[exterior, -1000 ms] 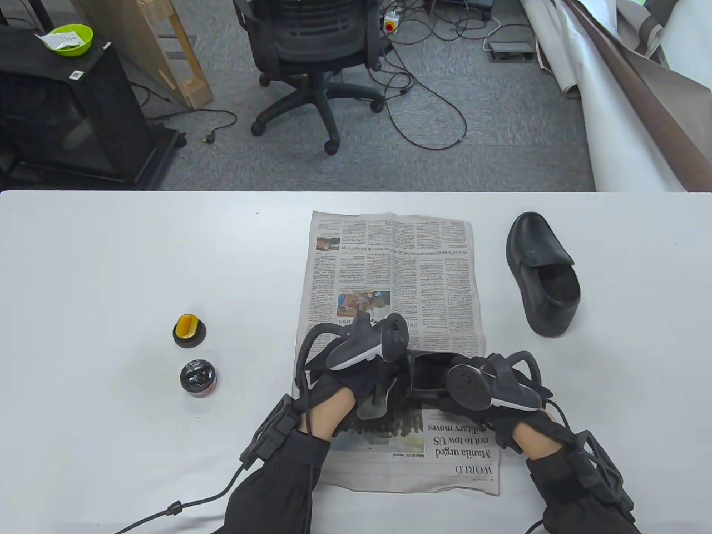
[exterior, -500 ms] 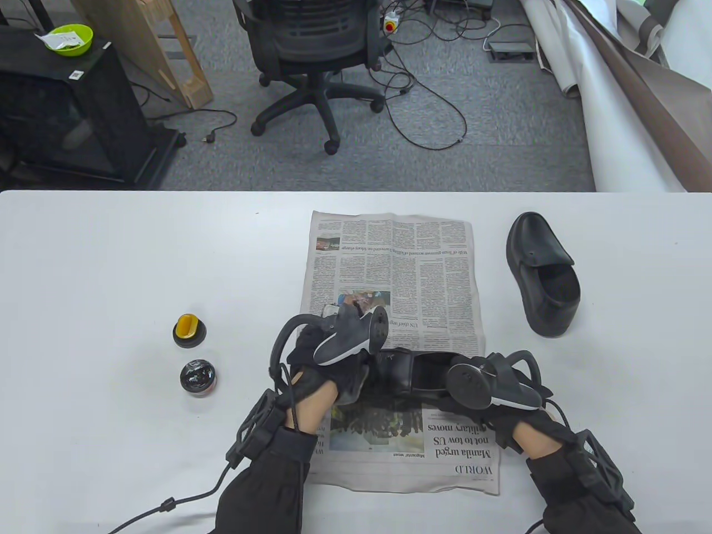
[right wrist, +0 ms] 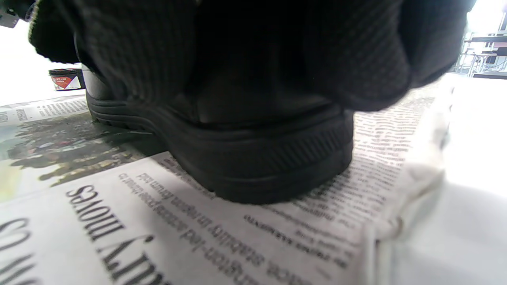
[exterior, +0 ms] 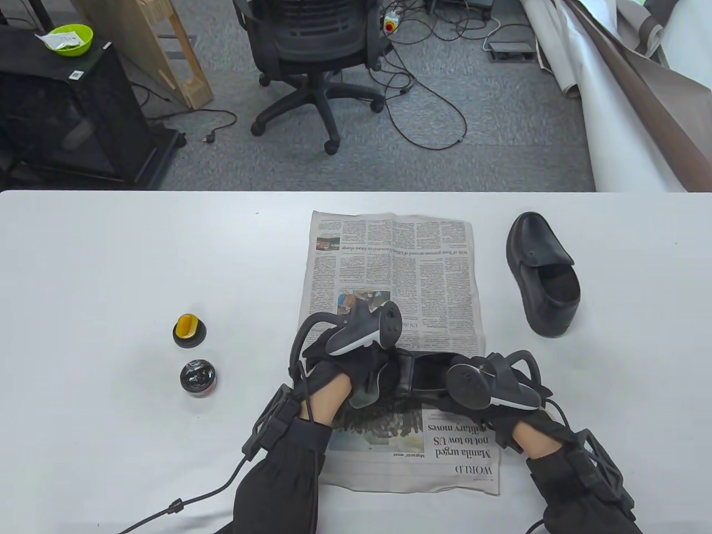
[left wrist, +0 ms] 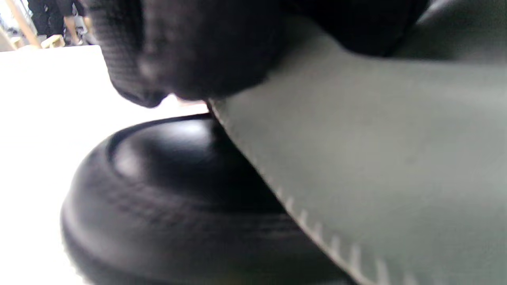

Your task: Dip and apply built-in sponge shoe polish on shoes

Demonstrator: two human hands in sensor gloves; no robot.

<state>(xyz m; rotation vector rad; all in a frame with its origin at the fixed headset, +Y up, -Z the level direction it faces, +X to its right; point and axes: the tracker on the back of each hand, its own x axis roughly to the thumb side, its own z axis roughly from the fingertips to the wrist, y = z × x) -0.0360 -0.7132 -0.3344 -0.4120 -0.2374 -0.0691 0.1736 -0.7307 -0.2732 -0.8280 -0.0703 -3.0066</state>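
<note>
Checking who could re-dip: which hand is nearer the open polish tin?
Left. The left hand, on the shoe, is just right of the polish tin; the right hand is farther right.

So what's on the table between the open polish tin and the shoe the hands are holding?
In the table view, only bare white table and the newspaper's left edge lie between the polish tin and the held shoe.

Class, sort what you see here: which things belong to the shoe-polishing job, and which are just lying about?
Job:
shoe on the newspaper
grey cloth
second shoe
open polish tin
yellow-topped lid
newspaper

Lying about:
office chair
green bowl
floor cables
</note>
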